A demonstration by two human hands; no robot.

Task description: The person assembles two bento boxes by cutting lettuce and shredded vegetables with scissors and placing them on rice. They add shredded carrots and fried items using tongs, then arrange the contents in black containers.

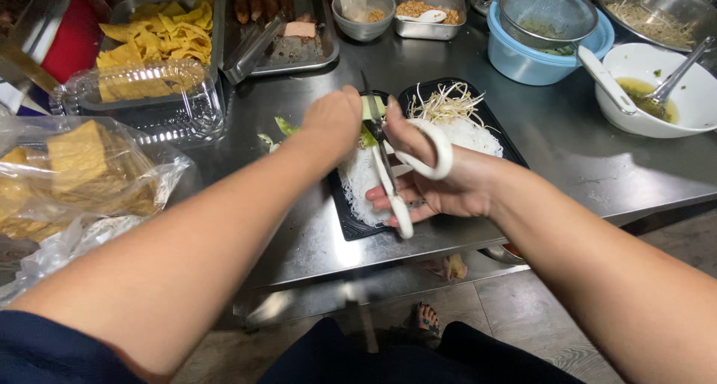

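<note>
Two hands over black tray (515, 151), scissors (390, 176) in right hand (441, 176) grip, left hand (334, 121) pinching greens (370, 127)

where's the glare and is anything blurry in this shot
Head view: glare streaks the steel table near its front edge and the clear plastic lid; the left hand and right hand with white-handled scissors look slightly soft; wide-angle distortion bends the forearms and edges.
</note>
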